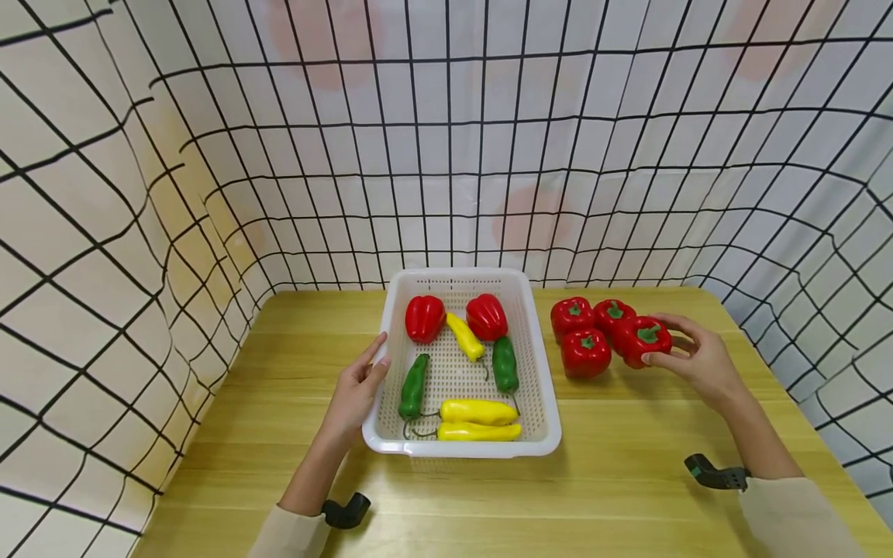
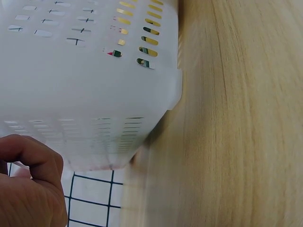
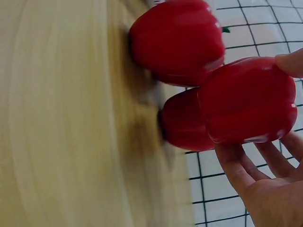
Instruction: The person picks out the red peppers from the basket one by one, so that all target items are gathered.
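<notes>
My right hand [image 1: 708,368] holds a red bell pepper [image 1: 636,347] between thumb and fingers. In the right wrist view this pepper [image 3: 251,101] shows above the table surface, overlapping two other red peppers behind it. Three more red bell peppers, one at the front [image 1: 584,356], stand stem up just to its left. At the left side of a white plastic basket [image 1: 460,449], my left hand [image 1: 352,399] grips the rim, fingers along the outer wall. Inside lie two red bell peppers [image 1: 424,319], three long yellow peppers [image 1: 477,411] and two green peppers [image 1: 415,387].
The basket stands on a wooden table [image 1: 293,349] in front of me. A white cloth wall [image 1: 425,155] with a black grid rises behind the table and along both sides. Each wrist wears a small black camera mount [image 1: 346,511].
</notes>
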`<state>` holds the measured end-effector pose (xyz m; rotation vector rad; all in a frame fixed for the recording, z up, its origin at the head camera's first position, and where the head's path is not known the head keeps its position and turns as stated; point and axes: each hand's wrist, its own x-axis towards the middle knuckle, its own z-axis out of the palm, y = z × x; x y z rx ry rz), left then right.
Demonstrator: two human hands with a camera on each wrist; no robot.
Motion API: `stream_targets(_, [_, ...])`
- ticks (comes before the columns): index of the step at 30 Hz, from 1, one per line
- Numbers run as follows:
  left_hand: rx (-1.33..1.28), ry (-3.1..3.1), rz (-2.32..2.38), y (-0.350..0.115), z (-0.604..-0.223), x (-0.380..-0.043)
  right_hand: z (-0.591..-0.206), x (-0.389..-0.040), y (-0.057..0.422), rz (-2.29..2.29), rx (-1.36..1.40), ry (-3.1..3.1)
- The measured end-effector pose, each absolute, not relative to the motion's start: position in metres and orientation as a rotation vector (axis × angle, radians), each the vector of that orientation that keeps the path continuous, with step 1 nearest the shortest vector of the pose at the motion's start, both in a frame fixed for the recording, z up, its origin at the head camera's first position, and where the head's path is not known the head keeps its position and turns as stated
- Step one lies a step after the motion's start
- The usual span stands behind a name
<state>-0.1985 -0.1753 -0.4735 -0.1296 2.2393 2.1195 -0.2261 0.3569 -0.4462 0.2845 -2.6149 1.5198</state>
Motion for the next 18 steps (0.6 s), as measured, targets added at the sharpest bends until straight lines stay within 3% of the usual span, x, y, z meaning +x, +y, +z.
stream_targets(18, [-0.126,2.245,2.110,-0.176,-0.474,-0.199,-0.487,-0.237,0.363,1.490,0.115,-2.762])
